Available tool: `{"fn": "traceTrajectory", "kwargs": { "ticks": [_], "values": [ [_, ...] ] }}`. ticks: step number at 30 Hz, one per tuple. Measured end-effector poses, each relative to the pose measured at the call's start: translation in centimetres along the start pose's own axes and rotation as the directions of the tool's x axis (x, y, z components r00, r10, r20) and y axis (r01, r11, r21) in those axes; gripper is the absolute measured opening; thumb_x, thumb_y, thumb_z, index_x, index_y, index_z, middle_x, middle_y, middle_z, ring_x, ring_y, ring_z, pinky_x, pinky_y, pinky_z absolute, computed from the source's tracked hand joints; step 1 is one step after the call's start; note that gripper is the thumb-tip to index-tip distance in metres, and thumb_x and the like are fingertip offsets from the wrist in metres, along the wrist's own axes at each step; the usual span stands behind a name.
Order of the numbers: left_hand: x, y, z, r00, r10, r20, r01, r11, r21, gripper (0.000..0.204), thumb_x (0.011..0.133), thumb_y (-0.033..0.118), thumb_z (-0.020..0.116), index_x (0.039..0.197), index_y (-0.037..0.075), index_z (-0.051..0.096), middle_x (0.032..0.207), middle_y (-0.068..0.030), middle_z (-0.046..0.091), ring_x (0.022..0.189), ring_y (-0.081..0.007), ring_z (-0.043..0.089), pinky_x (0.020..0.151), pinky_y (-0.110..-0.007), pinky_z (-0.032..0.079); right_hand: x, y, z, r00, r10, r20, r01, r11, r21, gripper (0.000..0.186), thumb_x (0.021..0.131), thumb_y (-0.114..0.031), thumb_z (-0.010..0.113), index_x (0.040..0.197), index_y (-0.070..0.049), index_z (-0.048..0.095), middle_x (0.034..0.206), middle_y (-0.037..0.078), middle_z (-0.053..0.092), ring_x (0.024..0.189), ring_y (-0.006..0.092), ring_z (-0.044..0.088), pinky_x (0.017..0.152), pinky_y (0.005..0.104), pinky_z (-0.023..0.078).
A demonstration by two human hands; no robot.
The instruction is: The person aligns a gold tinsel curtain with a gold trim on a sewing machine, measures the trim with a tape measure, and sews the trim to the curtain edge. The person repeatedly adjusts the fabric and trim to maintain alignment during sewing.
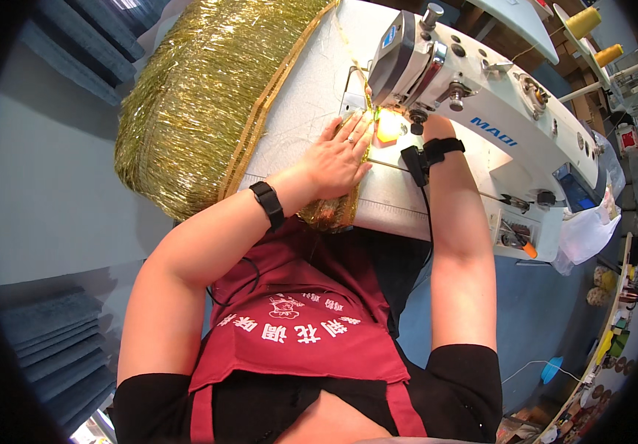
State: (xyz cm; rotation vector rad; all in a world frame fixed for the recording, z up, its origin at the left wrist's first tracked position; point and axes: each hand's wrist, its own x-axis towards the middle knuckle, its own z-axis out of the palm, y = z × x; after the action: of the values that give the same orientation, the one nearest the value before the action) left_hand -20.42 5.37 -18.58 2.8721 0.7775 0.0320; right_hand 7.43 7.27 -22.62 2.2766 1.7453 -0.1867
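My left hand [337, 159] lies flat, fingers stretched out, on a strip of gold tinsel fabric [331, 214] beside the lit needle area of a white sewing machine [474, 96]. A ring is on one finger. Under the machine's arm reaches my right hand [439, 129]; only its back near the wrist shows, and its fingers are hidden behind the machine head. A thick heap of gold tinsel fringe [200, 96] with a braided edge [271, 92] spreads over the left of the machine table [297, 103]. A narrow gold strip runs along the needle side, past my fingertips.
A black device [415, 164] with a cable is strapped at my right wrist. Yellow thread spools [583, 22] stand at the upper right. A small tray [515, 235] holds tools, one orange-handled. Beside it hangs a white plastic bag [585, 237]. Blue pleated cloth [64, 348] is at the left.
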Motion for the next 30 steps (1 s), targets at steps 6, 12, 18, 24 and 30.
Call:
{"fn": "traceTrajectory", "kwargs": {
  "ticks": [6, 12, 18, 24, 30],
  "values": [
    [0.1, 0.0, -0.1, 1.0, -0.002, 0.018, 0.003, 1.0, -0.013, 0.066, 0.105, 0.041, 0.039, 0.156, -0.002, 0.031, 0.165, -0.0224, 0.027, 0.157, -0.0331, 0.016, 0.127, -0.049, 0.008, -0.3, 0.0, 0.2, 1.0, 0.005, 0.017, -0.005, 1.0, -0.015, 0.018, 0.088, -0.017, 0.071, 0.1, -0.003, 0.071, 0.091, 0.018, 0.072, 0.084, 0.0341, 0.07, 0.076, 0.0447, 0.055],
    [0.1, 0.4, 0.0, 0.999, -0.016, -0.03, 0.017, 1.0, 0.02, 0.065, 0.105, 0.041, 0.039, 0.154, -0.002, 0.034, 0.163, -0.0243, 0.028, 0.157, -0.0358, 0.016, 0.127, -0.049, 0.009, -0.4, 0.0, 0.4, 1.0, 0.001, 0.024, -0.001, 1.0, -0.028, 0.018, 0.088, -0.016, 0.071, 0.1, -0.003, 0.071, 0.091, 0.018, 0.072, 0.084, 0.0342, 0.07, 0.076, 0.0448, 0.055],
    [0.1, 0.3, 0.1, 0.999, 0.018, -0.032, -0.018, 1.0, 0.004, 0.064, 0.105, 0.039, 0.04, 0.153, -0.002, 0.035, 0.163, -0.024, 0.03, 0.156, -0.0354, 0.018, 0.126, -0.05, 0.01, -0.9, 0.2, 0.5, 1.0, 0.006, 0.025, -0.005, 0.999, -0.032, 0.017, 0.088, -0.016, 0.071, 0.1, -0.003, 0.07, 0.091, 0.018, 0.072, 0.084, 0.0343, 0.07, 0.076, 0.045, 0.055],
    [-0.3, 0.5, 0.1, 0.998, 0.041, -0.038, -0.041, 0.999, -0.006, 0.063, 0.104, 0.038, 0.041, 0.152, -0.002, 0.036, 0.163, -0.0235, 0.031, 0.156, -0.034, 0.02, 0.126, -0.051, 0.009, -1.7, 0.1, 0.8, 1.0, 0.0, 0.027, 0.001, 1.0, -0.023, 0.017, 0.088, -0.015, 0.071, 0.1, -0.003, 0.07, 0.091, 0.018, 0.072, 0.084, 0.0344, 0.069, 0.076, 0.0451, 0.055],
    [-0.3, 0.5, 0.3, 0.998, 0.052, -0.046, -0.052, 0.999, 0.001, 0.063, 0.104, 0.039, 0.041, 0.152, -0.002, 0.037, 0.163, -0.0231, 0.031, 0.155, -0.0337, 0.021, 0.126, -0.051, 0.009, -2.0, 0.0, 0.9, 0.999, -0.003, 0.035, 0.004, 1.0, -0.03, 0.017, 0.087, -0.015, 0.071, 0.1, -0.003, 0.07, 0.092, 0.017, 0.072, 0.085, 0.0345, 0.069, 0.076, 0.0452, 0.055]
  ]
}}
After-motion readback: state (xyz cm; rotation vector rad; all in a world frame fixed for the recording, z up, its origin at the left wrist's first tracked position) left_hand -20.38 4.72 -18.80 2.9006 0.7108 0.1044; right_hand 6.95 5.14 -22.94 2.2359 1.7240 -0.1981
